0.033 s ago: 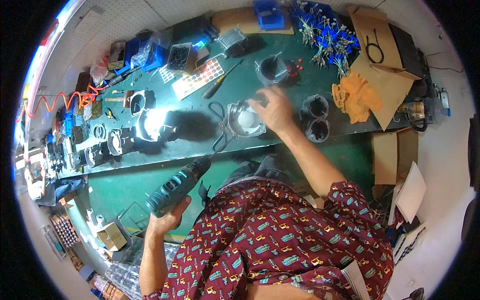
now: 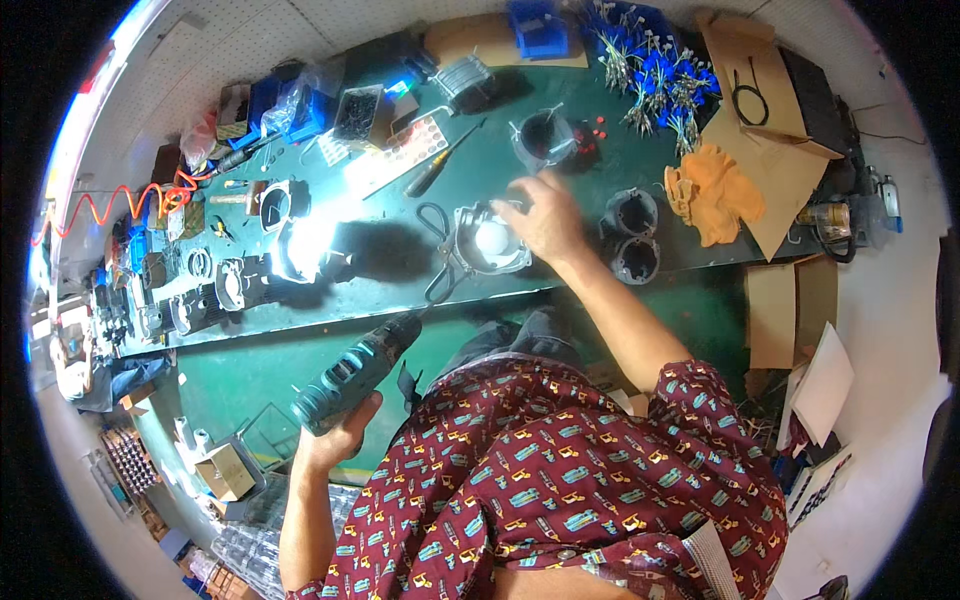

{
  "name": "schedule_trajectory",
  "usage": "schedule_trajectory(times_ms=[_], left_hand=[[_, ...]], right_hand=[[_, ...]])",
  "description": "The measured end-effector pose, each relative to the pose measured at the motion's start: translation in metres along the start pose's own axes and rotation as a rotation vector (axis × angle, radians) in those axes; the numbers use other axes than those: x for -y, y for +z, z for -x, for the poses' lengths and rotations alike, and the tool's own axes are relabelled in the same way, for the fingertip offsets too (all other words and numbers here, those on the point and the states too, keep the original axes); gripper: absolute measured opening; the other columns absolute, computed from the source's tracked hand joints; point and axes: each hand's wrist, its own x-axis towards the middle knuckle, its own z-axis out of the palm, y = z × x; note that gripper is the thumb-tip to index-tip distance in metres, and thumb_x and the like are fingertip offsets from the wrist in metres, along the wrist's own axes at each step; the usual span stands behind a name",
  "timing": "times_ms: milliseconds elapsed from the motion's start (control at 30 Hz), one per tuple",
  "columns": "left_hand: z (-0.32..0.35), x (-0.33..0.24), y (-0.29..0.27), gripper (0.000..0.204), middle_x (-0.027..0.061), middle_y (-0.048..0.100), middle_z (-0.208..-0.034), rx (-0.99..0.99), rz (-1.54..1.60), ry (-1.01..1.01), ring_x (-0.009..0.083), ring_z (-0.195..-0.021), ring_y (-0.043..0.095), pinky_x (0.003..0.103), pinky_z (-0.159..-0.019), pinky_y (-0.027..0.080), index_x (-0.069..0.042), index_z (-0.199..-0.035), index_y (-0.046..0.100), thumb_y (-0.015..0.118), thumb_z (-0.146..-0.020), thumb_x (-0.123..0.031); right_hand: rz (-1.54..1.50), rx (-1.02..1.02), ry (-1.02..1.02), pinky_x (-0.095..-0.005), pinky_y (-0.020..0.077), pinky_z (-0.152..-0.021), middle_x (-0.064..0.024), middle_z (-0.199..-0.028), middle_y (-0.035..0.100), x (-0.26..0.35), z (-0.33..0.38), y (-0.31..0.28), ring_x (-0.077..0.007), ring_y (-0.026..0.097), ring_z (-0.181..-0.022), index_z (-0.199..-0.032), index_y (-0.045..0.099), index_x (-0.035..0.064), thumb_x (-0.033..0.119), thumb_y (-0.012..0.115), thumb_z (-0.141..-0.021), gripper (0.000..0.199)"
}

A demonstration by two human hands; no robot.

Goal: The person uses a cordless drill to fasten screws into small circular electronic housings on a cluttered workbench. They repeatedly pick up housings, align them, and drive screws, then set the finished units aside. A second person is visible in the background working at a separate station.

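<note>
Head view shows me the left hand (image 2: 345, 430) closed around the handle of a power drill (image 2: 355, 372), held below and left of the right hand (image 2: 548, 218). That right hand is slightly blurred, its fingers curled at the upper right edge of a metal casing (image 2: 470, 242); from where I sit I cannot tell whether they pinch anything. The casing lies on the workbench (image 2: 395, 285), just left of the right hand, with a white round piece (image 2: 491, 238) in its middle. Farther left of that hand I see a black loop (image 2: 436, 215) beside the casing. Beyond its fingertips stands a dark pot (image 2: 540, 140), with a screwdriver (image 2: 428, 177) left of that; to its right lies an orange cloth (image 2: 715, 195).
</note>
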Motion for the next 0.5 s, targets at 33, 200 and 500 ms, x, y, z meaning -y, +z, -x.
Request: schedule_trajectory(times_ms=[33, 200, 500], left_hand=[[0.0, -0.003, 0.001, 0.017, 0.0015, 0.065, -0.082, -0.004, -0.014, 0.017, 0.0126, -0.074, 0.057, 0.032, -0.067, 0.048, -0.006, -0.102, 0.068, 0.074, -0.089, -0.015], [-0.002, -0.014, 0.0, 0.015, 0.0047, 0.067, -0.077, -0.002, -0.123, 0.048, 0.0167, -0.067, 0.06, 0.033, -0.063, 0.049, -0.003, -0.095, 0.068, 0.075, -0.087, -0.014], [-0.04, -0.123, -0.018, 0.025, 0.0124, 0.071, -0.086, 0.146, -0.465, 0.05, 0.0199, -0.075, 0.066, 0.034, -0.072, 0.054, -0.003, -0.099, 0.07, 0.079, -0.078, -0.011]], right_hand=[[0.064, 0.015, -0.036, -0.0418, 0.052, -0.082, -0.0138, -0.095, 0.064, -0.004, -0.001, 0.005, -0.0324, 0.064, -0.091, -0.098, 0.072, 0.0052, 0.028, 0.083, -0.074, 0.035], [0.047, 0.102, 0.011, -0.0443, 0.0503, -0.083, -0.0146, -0.094, 0.061, -0.017, 0.0, 0.017, -0.0336, 0.06, -0.096, -0.091, 0.075, 0.0073, 0.022, 0.084, -0.07, 0.028], [-0.036, 0.226, -0.042, -0.0453, 0.0492, -0.085, -0.016, -0.091, 0.061, -0.028, -0.001, 0.027, -0.0353, 0.06, -0.094, -0.093, 0.076, 0.006, 0.016, 0.074, -0.08, 0.017]])
